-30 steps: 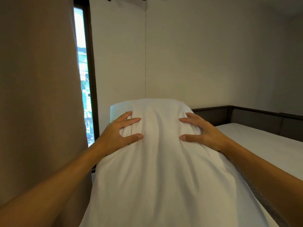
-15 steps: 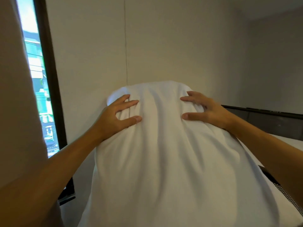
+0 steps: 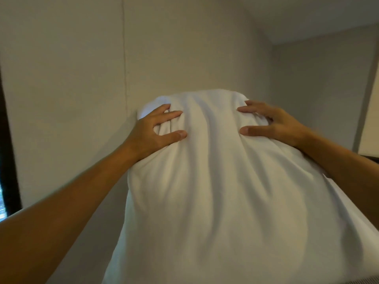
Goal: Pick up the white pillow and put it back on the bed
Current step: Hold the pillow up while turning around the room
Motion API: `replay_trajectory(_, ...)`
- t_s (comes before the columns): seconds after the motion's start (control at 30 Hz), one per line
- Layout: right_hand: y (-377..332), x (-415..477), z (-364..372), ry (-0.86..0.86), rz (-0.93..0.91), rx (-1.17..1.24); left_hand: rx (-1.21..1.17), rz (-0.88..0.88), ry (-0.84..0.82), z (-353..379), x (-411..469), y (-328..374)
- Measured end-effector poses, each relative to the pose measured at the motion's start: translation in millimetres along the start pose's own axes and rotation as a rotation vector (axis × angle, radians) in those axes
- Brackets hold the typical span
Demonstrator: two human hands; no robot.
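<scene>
The white pillow (image 3: 215,181) fills the middle and lower part of the head view, held up lengthwise in front of me with its far end raised toward the wall. My left hand (image 3: 151,132) grips the upper left side, fingers dug into the fabric and bunching it. My right hand (image 3: 272,124) grips the upper right side in the same way. Almost all of the bed is hidden behind the pillow; only a dark strip of its frame (image 3: 371,157) shows at the right edge.
A plain light wall (image 3: 82,68) stands close ahead, meeting a second wall at a corner on the right. A dark window frame (image 3: 8,160) runs down the left edge. A pale panel (image 3: 371,128) shows at the far right.
The view has swung right and upward: the window slid almost out of sight on the left and the bed dropped behind the pillow. Both hands keep the same grip on the pillow.
</scene>
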State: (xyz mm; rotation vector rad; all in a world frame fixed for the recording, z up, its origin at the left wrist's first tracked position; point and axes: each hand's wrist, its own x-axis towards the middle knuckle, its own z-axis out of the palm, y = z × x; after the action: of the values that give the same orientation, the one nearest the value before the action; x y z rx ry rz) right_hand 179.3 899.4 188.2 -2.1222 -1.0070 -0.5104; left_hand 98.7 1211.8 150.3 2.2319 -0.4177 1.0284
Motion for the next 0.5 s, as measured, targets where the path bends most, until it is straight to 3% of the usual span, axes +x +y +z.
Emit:
replay_trajectory(0.37, 65.4, 17.6, -34.0, 0.062, 0.109, 0.048, -0.117, -0.015, -0.182, 50.0, 98.7, 1.5)
replay_trajectory(0.5, 76.1, 29.6, -51.2, 0.076, 0.121, 0.074, -0.126, -0.004, -0.177, 62.4, 126.3, 8.0)
